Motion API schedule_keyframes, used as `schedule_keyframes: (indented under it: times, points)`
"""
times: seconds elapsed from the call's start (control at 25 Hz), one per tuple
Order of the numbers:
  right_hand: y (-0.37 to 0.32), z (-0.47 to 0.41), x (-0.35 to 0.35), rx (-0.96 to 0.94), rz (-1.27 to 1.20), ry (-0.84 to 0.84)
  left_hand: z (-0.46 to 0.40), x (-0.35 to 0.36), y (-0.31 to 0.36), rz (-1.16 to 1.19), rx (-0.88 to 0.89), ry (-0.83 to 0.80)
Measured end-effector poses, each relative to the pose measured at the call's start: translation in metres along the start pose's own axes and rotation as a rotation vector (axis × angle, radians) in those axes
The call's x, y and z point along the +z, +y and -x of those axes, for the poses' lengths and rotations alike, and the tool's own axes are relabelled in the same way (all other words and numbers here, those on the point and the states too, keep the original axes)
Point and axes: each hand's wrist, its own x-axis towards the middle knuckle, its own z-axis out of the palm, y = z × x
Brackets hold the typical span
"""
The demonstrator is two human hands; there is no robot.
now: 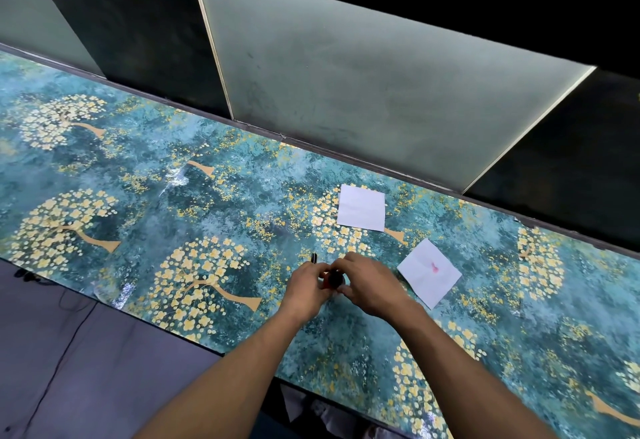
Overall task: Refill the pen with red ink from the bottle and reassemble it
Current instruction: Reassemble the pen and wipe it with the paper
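Note:
A small ink bottle point(333, 280) with a dark cap and a red side stands on the teal flowered table point(207, 216), mostly hidden between my hands. My left hand point(306, 288) wraps its left side. My right hand point(369, 286) curls over the cap from the right. A black pen point(314, 258) pokes up just beyond my left hand; only its dark tip shows, and I cannot tell which hand holds it or whether it lies on the table.
A clean white paper square point(361, 207) lies behind the hands. A second white square with a red ink stain point(429, 273) lies to the right. A frosted glass panel point(363, 74) rises along the table's far edge. Floor and a cable point(65, 341) lie at left.

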Motion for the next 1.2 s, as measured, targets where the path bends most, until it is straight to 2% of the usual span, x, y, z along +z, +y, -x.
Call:
schedule_keyframes:
  times: [0.2,0.44,0.68,0.92,1.2]
  points:
    - [-0.0023,-0.0038,0.0025,0.106,0.101,0.062,-0.0011,0.0,0.0,-0.028,0.001,0.013]
    - [-0.0006,0.0,0.0026,0.003,0.015,0.02,-0.0022,0.0012,-0.0018,-0.016,0.0,0.0]
    - [-0.0055,-0.0056,0.0042,0.117,0.1,0.065,-0.0024,0.002,-0.0022,-0.035,-0.002,0.011]
    - [-0.0004,-0.0031,0.0033,-0.014,0.02,0.003,-0.0027,0.0021,-0.0029,-0.003,-0.009,-0.004]
    - [-0.006,-0.0086,0.0017,0.1,0.078,0.056,-0.0034,0.0036,-0.0034,0.006,-0.016,0.002]
